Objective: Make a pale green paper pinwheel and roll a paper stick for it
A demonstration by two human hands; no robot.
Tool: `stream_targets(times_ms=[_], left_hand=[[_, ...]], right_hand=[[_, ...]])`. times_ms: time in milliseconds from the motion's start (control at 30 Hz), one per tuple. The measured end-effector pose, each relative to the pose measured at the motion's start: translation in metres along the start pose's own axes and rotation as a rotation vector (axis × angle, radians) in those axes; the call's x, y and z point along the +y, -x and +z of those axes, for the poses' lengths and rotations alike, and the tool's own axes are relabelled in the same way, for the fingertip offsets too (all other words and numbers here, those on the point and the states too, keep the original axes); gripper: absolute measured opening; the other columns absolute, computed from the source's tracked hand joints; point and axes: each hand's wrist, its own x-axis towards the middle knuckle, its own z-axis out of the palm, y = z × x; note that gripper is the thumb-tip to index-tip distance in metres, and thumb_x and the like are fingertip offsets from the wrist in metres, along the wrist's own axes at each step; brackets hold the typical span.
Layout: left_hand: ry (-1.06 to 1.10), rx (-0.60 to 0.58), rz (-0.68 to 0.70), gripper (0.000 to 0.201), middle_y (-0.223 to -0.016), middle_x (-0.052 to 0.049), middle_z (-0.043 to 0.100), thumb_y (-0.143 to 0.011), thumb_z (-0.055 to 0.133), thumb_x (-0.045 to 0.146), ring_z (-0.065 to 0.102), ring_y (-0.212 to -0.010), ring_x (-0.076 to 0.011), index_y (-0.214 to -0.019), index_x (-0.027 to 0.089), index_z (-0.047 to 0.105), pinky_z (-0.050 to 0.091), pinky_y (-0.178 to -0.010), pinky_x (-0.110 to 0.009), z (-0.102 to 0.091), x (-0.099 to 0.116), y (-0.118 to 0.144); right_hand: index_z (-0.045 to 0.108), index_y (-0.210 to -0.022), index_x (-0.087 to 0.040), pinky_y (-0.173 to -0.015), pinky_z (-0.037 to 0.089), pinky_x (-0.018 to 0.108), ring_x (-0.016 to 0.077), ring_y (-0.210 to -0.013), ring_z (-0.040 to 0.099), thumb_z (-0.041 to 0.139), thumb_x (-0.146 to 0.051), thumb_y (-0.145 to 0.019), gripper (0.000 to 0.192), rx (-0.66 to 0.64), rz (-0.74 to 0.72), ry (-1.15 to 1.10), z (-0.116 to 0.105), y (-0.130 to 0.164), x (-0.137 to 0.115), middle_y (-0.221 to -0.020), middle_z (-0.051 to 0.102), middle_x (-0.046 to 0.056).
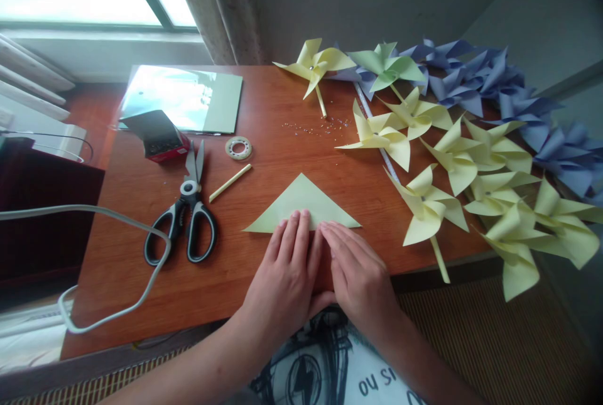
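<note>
A sheet of pale green paper point(301, 196), folded into a triangle, lies on the wooden table point(264, 141) with its point facing away from me. My left hand point(292, 260) rests flat on the paper's near edge, fingers stretched out. Beside it, my right hand point(353, 260) touches the same folded edge, its fingers together and its fingertips close to the left hand's. Whether the right hand pinches anything is hidden. To the left are open-bladed scissors point(189, 188), a rolled paper stick point(230, 183) and a roll of tape point(239, 148).
Yellow pinwheels point(424, 201), a green pinwheel point(387, 67) and blue pinwheels point(485, 81) crowd the right side. A small open box point(162, 141) stands by a plastic-covered paper stack point(221, 100) at back left. A white cable point(155, 267) crosses the left edge. Tiny beads point(313, 127) lie scattered.
</note>
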Motion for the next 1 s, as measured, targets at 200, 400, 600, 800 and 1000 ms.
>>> stream_targets(times_ms=[200,400,600,800,1000], left_hand=[[-0.001,-0.021,0.001,0.103,-0.158,-0.034,0.034,-0.087,0.044,0.078,0.029,-0.15,-0.0474,-0.152,-0.002,0.039,0.022,-0.122,-0.056,-0.003,-0.002,-0.001],[0.007,-0.046,0.001,0.107,-0.159,-0.034,0.033,-0.085,0.039,0.081,0.029,-0.15,-0.0468,-0.151,-0.002,0.04,0.023,-0.122,-0.056,-0.006,-0.003,0.0],[-0.015,-0.056,0.059,0.101,-0.162,-0.028,0.032,-0.09,0.035,0.077,0.03,-0.151,-0.0404,-0.151,-0.003,0.041,0.023,-0.123,-0.048,-0.01,-0.017,0.009],[-0.178,-0.021,0.023,0.101,-0.159,-0.03,0.037,-0.092,0.038,0.074,0.037,-0.148,-0.0412,-0.149,-0.009,0.04,0.029,-0.121,-0.049,-0.023,-0.046,0.043],[-0.249,-0.022,-0.007,0.095,-0.158,-0.033,0.036,-0.097,0.04,0.066,0.038,-0.146,-0.0446,-0.151,-0.012,0.033,0.032,-0.119,-0.054,-0.031,-0.062,0.07]], right_hand=[[0.034,-0.157,-0.019,-0.119,0.044,0.055,0.0266,-0.137,0.056,0.04,0.0,-0.094,0.066,-0.055,0.023,0.165,-0.007,0.024,0.017,-0.143,0.063,0.012],[0.03,-0.158,-0.015,-0.118,0.043,0.053,0.0274,-0.141,0.052,0.044,-0.002,-0.093,0.068,-0.043,0.046,0.231,-0.006,0.032,0.019,-0.147,0.059,0.015],[0.033,-0.156,-0.013,-0.119,0.038,0.056,0.0274,-0.135,0.058,0.047,-0.003,-0.094,0.065,-0.052,0.027,0.264,-0.01,0.027,0.018,-0.143,0.063,0.014],[0.044,-0.148,-0.009,-0.118,0.04,0.053,0.0259,-0.131,0.061,0.05,-0.004,-0.094,0.054,-0.033,0.0,0.286,-0.012,0.024,0.018,-0.139,0.066,0.015],[0.048,-0.145,-0.008,-0.116,0.044,0.052,0.0265,-0.128,0.063,0.053,-0.006,-0.094,0.051,-0.002,-0.005,0.291,-0.01,0.024,0.017,-0.137,0.067,0.016]])
